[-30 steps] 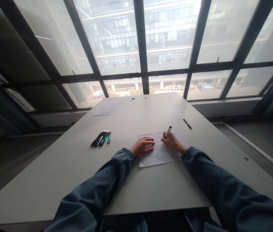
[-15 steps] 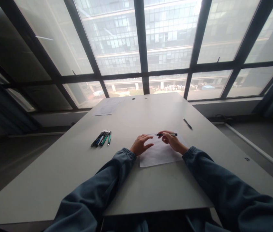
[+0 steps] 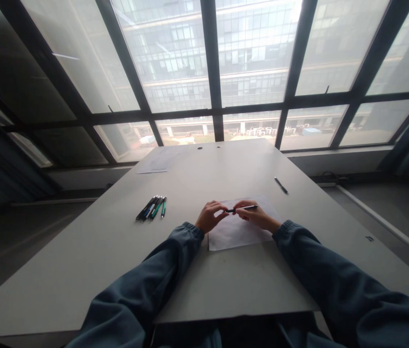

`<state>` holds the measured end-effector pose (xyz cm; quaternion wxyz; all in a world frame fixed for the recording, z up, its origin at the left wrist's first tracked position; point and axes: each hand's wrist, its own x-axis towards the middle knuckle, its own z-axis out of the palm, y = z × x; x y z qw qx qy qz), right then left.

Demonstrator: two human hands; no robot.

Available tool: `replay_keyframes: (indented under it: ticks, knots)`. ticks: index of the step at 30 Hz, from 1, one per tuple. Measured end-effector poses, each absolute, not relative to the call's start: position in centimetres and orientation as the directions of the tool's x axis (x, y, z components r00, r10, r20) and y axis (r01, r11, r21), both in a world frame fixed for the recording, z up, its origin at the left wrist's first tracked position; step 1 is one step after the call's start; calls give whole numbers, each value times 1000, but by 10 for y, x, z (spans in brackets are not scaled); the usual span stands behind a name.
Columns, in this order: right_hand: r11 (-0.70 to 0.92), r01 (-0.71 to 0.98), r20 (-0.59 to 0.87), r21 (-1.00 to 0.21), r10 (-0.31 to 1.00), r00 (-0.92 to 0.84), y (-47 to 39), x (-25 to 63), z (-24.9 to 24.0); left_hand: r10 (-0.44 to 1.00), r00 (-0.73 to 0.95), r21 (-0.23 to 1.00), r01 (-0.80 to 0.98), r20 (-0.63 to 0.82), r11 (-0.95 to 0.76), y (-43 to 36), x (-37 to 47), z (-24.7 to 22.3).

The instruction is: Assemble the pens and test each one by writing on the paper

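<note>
A dark pen (image 3: pixel 250 207) lies level between my two hands, above a white sheet of paper (image 3: pixel 238 235) on the table. My left hand (image 3: pixel 211 216) pinches the pen's left end between thumb and fingertips. Around the pen's middle, the fingers of my right hand (image 3: pixel 253 214) are closed, and its other end points right. Both hands are over the upper part of the sheet.
Several pens (image 3: pixel 150 208) lie in a group left of my hands. One dark pen (image 3: pixel 281 185) rests at the right. Printed papers (image 3: pixel 155 163) lie at the far left of the white table (image 3: pixel 117 270). Tall windows stand behind.
The pen has come down and left in my right hand. My left hand, which was open beside it, has closed on its left end.
</note>
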<state>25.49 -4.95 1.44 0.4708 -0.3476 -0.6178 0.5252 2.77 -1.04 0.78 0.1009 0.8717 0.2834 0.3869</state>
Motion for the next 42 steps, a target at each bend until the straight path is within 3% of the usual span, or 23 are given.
replay_keyframes:
  ticks: [3,10,24,33,42]
  knots:
    - [167,-71,180,-983,944,-278,-46,255,12,582,503,405,423,640,-811,-11,28,8]
    - [235,-150,234,-960,972,21,-32,260,2,601,438,447,409,669,-796,-11,27,9]
    - [245,52,243,-968,969,-41,-39,255,7,606,426,467,392,672,-793,-10,28,10]
    - [353,165,333,-921,933,-136,-40,251,15,598,429,458,391,677,-798,-6,22,9]
    - [527,481,443,-701,850,-286,-36,264,7,643,350,501,417,682,-758,-2,23,7]
